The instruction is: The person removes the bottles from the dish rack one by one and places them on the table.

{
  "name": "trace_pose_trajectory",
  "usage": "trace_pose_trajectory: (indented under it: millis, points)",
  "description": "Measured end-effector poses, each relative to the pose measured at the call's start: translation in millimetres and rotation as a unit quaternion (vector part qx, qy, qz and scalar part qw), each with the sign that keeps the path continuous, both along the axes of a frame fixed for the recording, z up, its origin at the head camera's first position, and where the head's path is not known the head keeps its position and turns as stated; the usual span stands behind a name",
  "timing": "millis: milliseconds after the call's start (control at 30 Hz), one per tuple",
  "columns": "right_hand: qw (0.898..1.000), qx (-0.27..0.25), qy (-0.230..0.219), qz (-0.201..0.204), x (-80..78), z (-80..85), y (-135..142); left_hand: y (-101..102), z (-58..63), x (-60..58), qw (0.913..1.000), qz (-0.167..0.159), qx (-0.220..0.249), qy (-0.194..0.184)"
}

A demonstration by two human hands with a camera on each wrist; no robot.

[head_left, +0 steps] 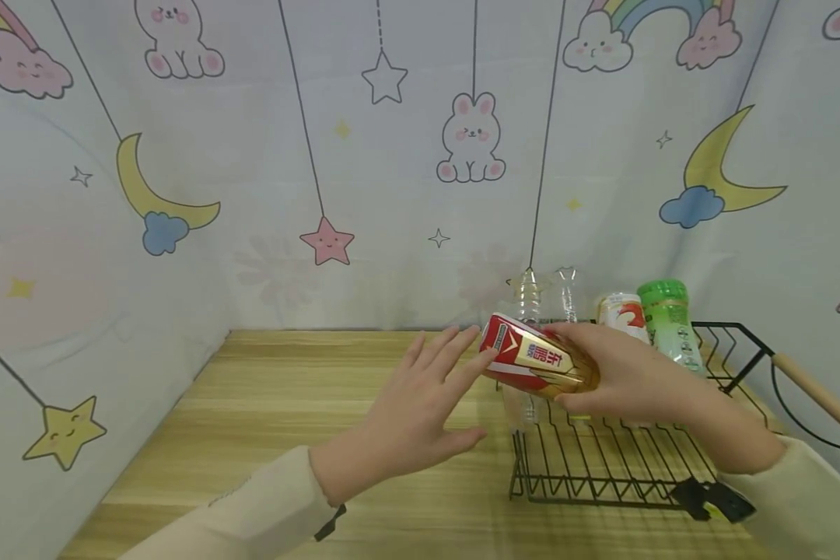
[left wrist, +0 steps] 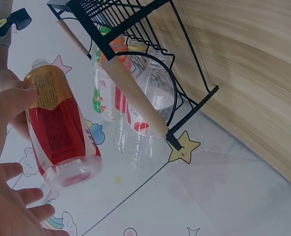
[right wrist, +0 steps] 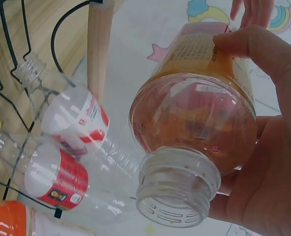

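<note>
A plastic bottle (head_left: 532, 358) with a red and gold label lies tilted in my right hand (head_left: 644, 377), above the near left part of a black wire rack (head_left: 766, 350). The fingers and thumb of that hand grip it round the gold end. Its neck (right wrist: 177, 191) has no cap and faces the right wrist camera. My left hand (head_left: 420, 404) reaches in from the left with fingers spread, fingertips right at the bottle's base. In the left wrist view the bottle (left wrist: 59, 128) shows its clear base beside the left hand's extended fingers.
In the rack stand clear bottles (head_left: 528, 292), a white bottle with red print (head_left: 623, 313) and a green bottle (head_left: 674, 334). A wooden handle (head_left: 815, 397) is on the rack's right side. A wood-grain table (head_left: 308, 389) lies below; a cartoon-printed cloth (head_left: 406, 179) hangs behind.
</note>
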State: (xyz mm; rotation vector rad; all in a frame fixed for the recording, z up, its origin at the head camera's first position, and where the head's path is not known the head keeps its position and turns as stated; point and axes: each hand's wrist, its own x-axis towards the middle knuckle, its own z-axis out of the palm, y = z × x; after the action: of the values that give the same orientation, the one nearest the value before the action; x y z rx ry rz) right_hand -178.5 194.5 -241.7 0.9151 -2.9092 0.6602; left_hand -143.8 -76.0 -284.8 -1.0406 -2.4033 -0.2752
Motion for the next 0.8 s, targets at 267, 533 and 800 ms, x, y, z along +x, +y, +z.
trace_pose_trajectory:
  millis: [267, 533, 800]
  points:
    - [0.999, 0.004, 0.009, 0.036, 3.7, -2.9, -17, 7, 4.4, -1.1, 0.9998, -0.006, -0.021, 0.002]
    - [0.999, 0.012, -0.017, 0.038, 6.5, -6.2, -29, 9, 3.1, -3.3, 0.9991, -0.009, -0.039, 0.015]
    - [0.998, 0.019, -0.029, 0.043, 6.9, -9.8, -36, 11, -1.4, -6.5, 0.9986, -0.017, -0.047, 0.017]
